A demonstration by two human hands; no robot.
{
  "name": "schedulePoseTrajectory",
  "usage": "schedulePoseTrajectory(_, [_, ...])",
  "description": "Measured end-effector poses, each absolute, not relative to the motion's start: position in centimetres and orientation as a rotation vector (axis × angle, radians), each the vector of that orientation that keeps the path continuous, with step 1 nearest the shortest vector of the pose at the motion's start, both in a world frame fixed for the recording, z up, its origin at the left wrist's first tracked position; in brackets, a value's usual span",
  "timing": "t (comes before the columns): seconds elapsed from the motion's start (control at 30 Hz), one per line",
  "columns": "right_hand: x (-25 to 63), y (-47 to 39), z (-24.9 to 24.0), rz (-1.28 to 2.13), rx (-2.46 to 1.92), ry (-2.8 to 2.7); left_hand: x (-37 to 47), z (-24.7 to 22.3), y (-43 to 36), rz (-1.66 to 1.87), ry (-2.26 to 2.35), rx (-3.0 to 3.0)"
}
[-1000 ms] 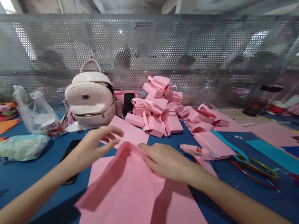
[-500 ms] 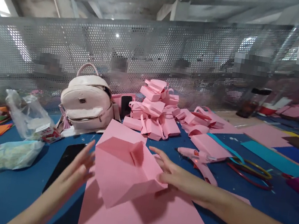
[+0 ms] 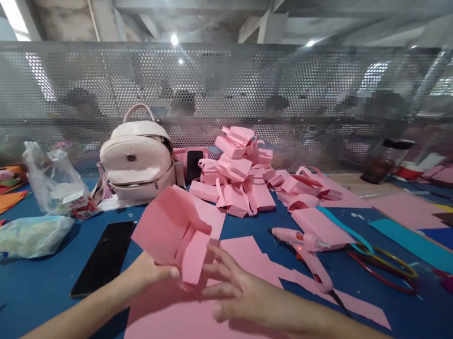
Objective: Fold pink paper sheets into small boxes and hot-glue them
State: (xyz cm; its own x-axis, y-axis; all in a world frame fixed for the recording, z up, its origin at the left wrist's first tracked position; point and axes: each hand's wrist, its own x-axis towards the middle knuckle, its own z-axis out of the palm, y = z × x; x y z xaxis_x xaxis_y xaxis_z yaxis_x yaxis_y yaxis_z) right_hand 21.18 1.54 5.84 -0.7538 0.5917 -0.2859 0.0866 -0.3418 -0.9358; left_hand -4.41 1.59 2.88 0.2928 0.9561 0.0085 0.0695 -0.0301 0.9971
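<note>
A folded pink foam-sheet box (image 3: pixel 174 230) is tilted up in front of me, its inside and folded flaps showing. My left hand (image 3: pixel 150 271) grips its lower edge, thumb in front and the other fingers hidden behind it. Close to the box's right side, my right hand (image 3: pixel 235 288) has its fingers spread. Its fingertips come right up to the side flap; whether they touch, I cannot tell. Below both hands lies a large flat pink sheet (image 3: pixel 200 337).
Finished pink boxes (image 3: pixel 236 165) are piled behind, beside a white backpack (image 3: pixel 138 155). To the right lie a pink glue gun (image 3: pixel 303 250) and rolls of tape (image 3: pixel 383 266). A black phone (image 3: pixel 104 259) and plastic bags (image 3: pixel 27 235) are on the left. A perforated metal screen (image 3: pixel 222 88) stands behind.
The box has turned and swung a little left. My left hand has taken hold of its lower edge; my right hand has let go and spread its fingers.
</note>
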Motion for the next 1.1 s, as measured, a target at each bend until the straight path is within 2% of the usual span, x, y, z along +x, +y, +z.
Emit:
schedulePoseTrajectory(0.17, [22.9,2.1,4.9,2.064,-0.895,-1.554,-3.6,1.7,1.0,1.023,0.845,1.190])
schedulePoseTrajectory(0.3, [23.5,2.2,4.7,1.881,-0.983,-1.823,-3.0,1.6,1.0,1.045,0.906,0.991])
schedulePoseTrajectory(0.43, [23.1,2.2,5.0,1.488,-0.912,-2.119,-2.8,1.8,1.4,1.088,1.058,0.759])
schedulePoseTrajectory(0.6, [22.6,2.2,6.3,1.025,-0.807,-2.282,-3.1,2.5,1.8,1.127,0.945,0.665])
schedulePoseTrajectory(0.8, [23.1,3.8,8.2,0.368,-0.826,-2.437,-4.0,3.0,2.0,0.982,0.892,0.641])
schedulePoseTrajectory(0.97, [23.1,4.5,8.2,0.301,-0.716,-2.448,-4.0,3.2,2.5,0.971,0.779,0.671])
schedulePoseTrajectory(1.1, [22.7,4.3,8.2,0.446,-0.689,-2.346,-3.8,3.7,2.9,1.108,0.839,0.775])
